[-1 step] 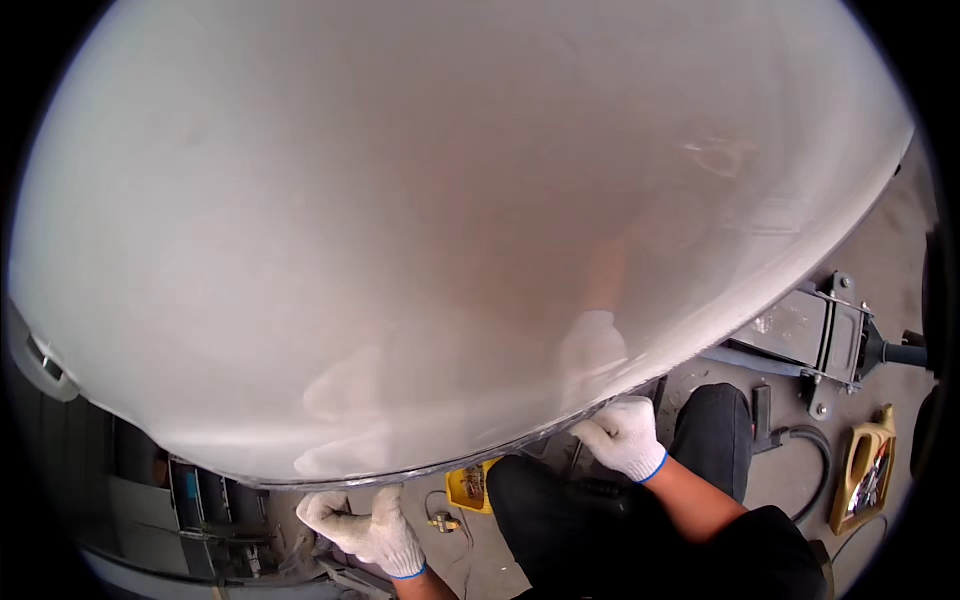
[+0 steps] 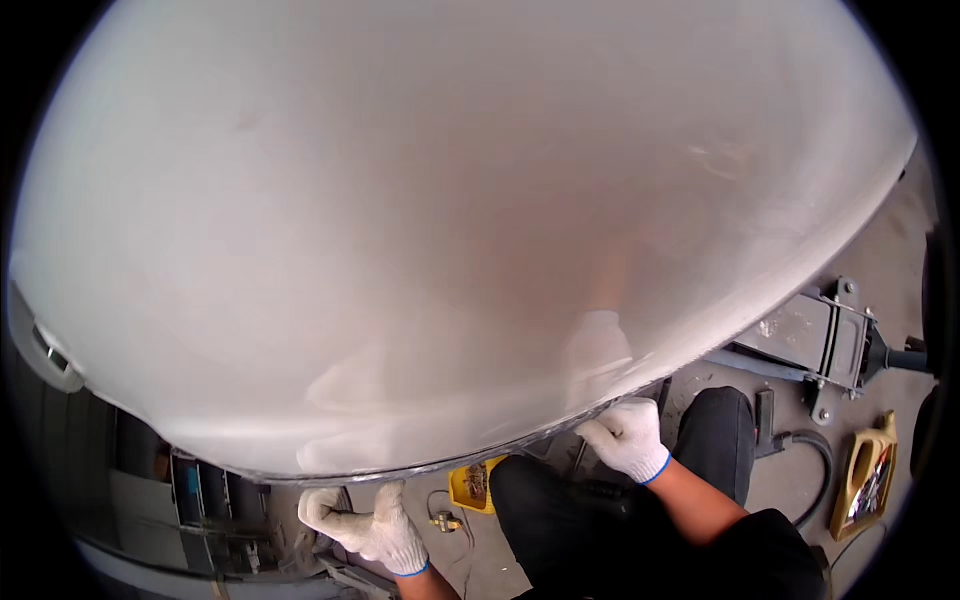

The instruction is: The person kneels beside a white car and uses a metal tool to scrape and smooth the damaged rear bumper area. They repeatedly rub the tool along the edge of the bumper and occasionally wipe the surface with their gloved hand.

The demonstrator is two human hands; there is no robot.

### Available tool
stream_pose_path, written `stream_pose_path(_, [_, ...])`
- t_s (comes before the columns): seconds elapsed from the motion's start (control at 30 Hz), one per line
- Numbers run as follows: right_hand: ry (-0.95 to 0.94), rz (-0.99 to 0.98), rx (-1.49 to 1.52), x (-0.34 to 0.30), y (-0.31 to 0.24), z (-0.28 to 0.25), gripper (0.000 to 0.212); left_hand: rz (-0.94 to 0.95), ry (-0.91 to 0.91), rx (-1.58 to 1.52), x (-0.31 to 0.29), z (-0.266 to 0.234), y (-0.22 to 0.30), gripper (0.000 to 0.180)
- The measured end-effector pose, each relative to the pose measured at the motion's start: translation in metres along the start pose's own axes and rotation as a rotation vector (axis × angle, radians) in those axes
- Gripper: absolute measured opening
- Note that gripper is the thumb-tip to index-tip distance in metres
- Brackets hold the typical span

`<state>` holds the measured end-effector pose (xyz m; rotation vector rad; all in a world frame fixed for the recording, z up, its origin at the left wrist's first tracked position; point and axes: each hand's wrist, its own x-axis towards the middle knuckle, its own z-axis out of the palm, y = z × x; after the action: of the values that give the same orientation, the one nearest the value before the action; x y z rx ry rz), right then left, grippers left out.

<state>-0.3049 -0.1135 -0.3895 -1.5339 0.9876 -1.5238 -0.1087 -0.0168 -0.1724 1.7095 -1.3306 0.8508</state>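
A large, glossy pale car body panel (image 2: 450,220) fills most of the view, with a dark, rough lower edge. My left hand (image 2: 372,525), in a white knitted glove with a blue cuff, holds that edge from below, thumb up against it and fingers curled at the left. Farther right, my right hand (image 2: 628,440) wears a matching glove. Its bent fingers and thumb close on the same edge; the fingertips are partly hidden behind the panel. Faint reflections of both gloves show in the paint.
A grey floor jack (image 2: 820,340) stands at the right. Below it lie a black hose (image 2: 825,470) and a cut-open yellowish jug (image 2: 865,475) of small metal parts. A yellow tray (image 2: 470,488) and a brass fitting (image 2: 443,521) are between my hands. Dark shelving (image 2: 215,495) is at the left.
The view of the panel and floor has shifted very slightly. Both hands keep their places at the lower edge.
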Motion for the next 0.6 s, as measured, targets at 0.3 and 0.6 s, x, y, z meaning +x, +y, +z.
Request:
stream_pose_path(0.3, [-0.013, 0.105, -0.008, -0.002, -0.015, -0.002, 0.036, 0.000, 0.001, 0.138, -0.010, -0.006, 0.014, 0.075])
stream_pose_path(0.6, [0.077, 0.150, -0.034, -0.015, -0.015, 0.017, 0.038, 0.072, -0.007, 0.111, -0.005, -0.007, 0.004, 0.080])
